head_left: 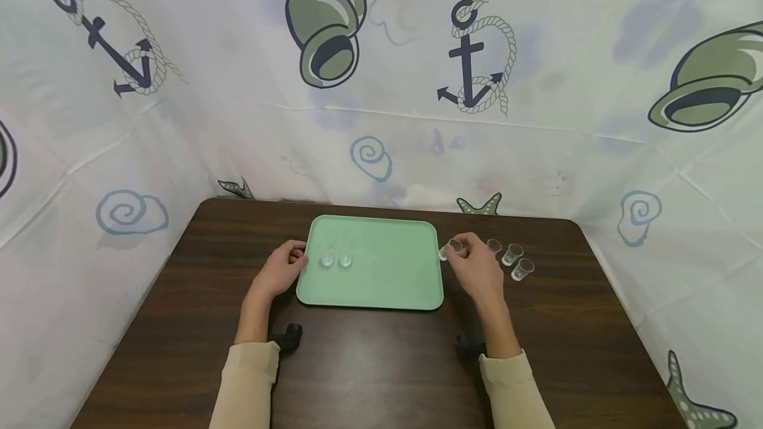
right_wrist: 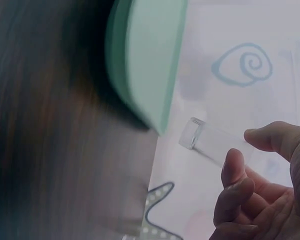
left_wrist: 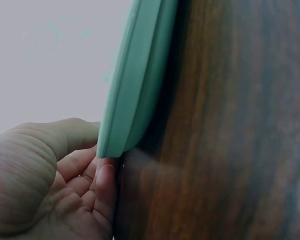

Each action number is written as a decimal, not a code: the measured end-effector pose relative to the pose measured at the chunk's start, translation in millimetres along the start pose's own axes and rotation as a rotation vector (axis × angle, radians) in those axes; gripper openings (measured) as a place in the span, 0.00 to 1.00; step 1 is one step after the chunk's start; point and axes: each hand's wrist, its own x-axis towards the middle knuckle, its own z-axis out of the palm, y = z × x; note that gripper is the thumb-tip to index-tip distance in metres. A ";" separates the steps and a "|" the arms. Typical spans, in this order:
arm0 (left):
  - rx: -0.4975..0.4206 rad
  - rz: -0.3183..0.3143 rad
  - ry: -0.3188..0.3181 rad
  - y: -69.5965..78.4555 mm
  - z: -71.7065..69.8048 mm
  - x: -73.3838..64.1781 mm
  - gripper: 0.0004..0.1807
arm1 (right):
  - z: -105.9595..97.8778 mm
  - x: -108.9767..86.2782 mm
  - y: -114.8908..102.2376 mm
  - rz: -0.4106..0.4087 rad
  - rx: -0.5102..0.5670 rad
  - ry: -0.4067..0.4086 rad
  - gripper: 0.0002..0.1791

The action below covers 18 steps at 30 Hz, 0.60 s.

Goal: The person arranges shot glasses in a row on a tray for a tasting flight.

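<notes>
A small clear shot glass (right_wrist: 210, 142) is pinched between the thumb and fingers of my right hand (head_left: 477, 269), tilted, beside the right edge of the green tray (head_left: 393, 263). In the right wrist view the glass's thick base points toward the tray and is apart from it. My left hand (head_left: 280, 270) holds the tray's left edge, the thumb at the rim and fingers (left_wrist: 105, 187) below it. Two clear shot glasses, one (head_left: 327, 257) beside the other (head_left: 346, 257), stand on the tray's left half.
Right of my right hand, three more shot glasses stand on the dark wooden table (head_left: 357, 363): one (head_left: 494, 246) partly behind the hand, one (head_left: 512, 255) beside it, another (head_left: 522, 269) nearer. A patterned cloth (head_left: 405, 85) hangs behind the table and along both sides.
</notes>
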 end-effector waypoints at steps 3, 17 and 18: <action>0.000 -0.003 0.007 -0.6 -0.6 -0.3 0.26 | 6.9 -1.9 -7.5 -0.017 0.022 -0.007 0.23; -0.009 -0.010 0.003 1.7 -2.5 -0.3 0.26 | 31.9 -8.8 -30.6 -0.071 0.056 -0.061 0.25; -0.012 -0.012 0.001 2.2 -2.6 -0.5 0.26 | 33.3 -9.1 -31.9 -0.076 0.059 -0.066 0.25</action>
